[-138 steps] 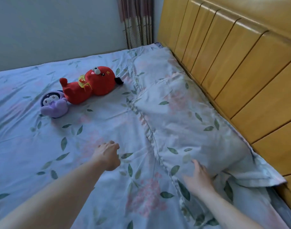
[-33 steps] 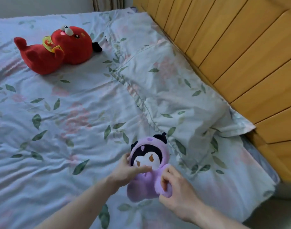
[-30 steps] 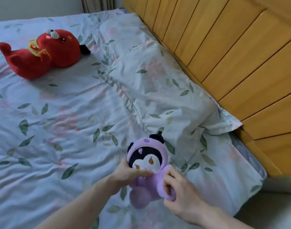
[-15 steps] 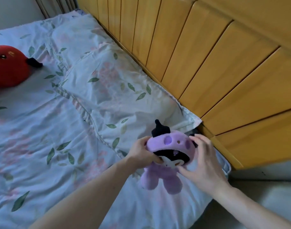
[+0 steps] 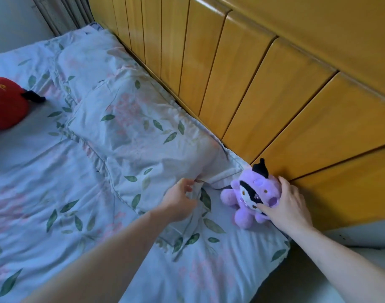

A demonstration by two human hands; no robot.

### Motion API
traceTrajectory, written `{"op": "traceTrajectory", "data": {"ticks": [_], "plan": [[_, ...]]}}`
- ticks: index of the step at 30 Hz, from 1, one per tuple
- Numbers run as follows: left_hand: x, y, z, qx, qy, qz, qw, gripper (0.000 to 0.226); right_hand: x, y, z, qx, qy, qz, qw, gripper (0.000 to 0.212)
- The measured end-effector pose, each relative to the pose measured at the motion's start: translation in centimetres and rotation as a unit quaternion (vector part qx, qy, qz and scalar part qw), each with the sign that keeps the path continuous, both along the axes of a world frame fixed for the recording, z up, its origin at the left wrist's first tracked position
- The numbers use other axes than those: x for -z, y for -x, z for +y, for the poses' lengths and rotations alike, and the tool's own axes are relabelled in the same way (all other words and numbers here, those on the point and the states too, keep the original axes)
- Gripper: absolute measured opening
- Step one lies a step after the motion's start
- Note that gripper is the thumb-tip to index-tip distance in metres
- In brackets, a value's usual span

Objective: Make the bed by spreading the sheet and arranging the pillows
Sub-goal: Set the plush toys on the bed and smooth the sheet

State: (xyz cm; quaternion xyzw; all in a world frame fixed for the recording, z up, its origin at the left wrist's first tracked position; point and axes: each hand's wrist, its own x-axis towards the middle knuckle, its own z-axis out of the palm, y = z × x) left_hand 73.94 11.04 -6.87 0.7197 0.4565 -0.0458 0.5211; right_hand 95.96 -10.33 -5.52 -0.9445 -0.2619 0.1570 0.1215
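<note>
The purple plush toy (image 5: 251,199) is down now, no longer carried in mid-air between two hands as it was half a second back; it sits on the sheet (image 5: 56,193) at the bed's corner, its hood just against the wooden headboard (image 5: 263,88). The right hand (image 5: 290,204) stays on it, fingers spread over the top of the head and thumb curled under the face, so it has the toy in a loose clasp. The left hand (image 5: 179,201) has let go of the toy and crossed to the near pillow (image 5: 141,141), where its fingers pinch a fold of fabric at the pillow's lower corner, wrist bent, forearm reaching in from the bottom of the view. That pillow lies flat along the headboard, its far end overlapped by a second pillow (image 5: 84,60) further up, close to the curtain (image 5: 62,16). The view has swung left too: the red plush toy (image 5: 5,103) shows a little more of itself at the left edge, well apart from the headboard. Between toy and pillow there is a narrow strip of bare sheet; the sheet's edge drops off the mattress just below the right forearm, and away from the headboard a broad wrinkled stretch lies open.
</note>
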Motion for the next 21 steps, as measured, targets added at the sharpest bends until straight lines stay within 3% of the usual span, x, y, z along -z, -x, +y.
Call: {"op": "traceTrajectory", "data": {"ticks": [2, 7, 13, 17, 18, 21], "plan": [[-0.3, 1.3, 0.5, -0.006, -0.010, 0.023, 1.000, 0.055, -0.2, -0.4, -0.3, 0.015, 0.008, -0.008, 1.000, 0.107], [-1.4, 4.5, 1.4, -0.031, -0.021, 0.035, 0.999, 0.047, -1.0, -0.9, -0.1, 0.000, 0.010, -0.015, 1.000, 0.078], [-2.8, 9.5, 1.1, -0.052, -0.030, 0.019, 0.998, 0.048, -1.9, 1.5, 0.2, -0.002, 0.037, -0.043, 0.998, 0.087], [-3.5, 14.5, 0.2, -0.056, -0.029, 0.031, 0.998, 0.043, -2.6, 6.5, 1.1, -0.087, 0.000, -0.081, 0.993, 0.073], [-3.8, 16.2, -0.2, -0.055, -0.033, 0.037, 0.997, 0.041, -2.8, 8.3, 1.3, -0.110, -0.004, -0.072, 0.991, 0.069], [-6.8, 22.6, -1.5, -0.026, -0.064, 0.080, 0.994, 0.039, -5.8, 15.4, 2.4, -0.135, 0.020, 0.065, 0.988, 0.070]]}}
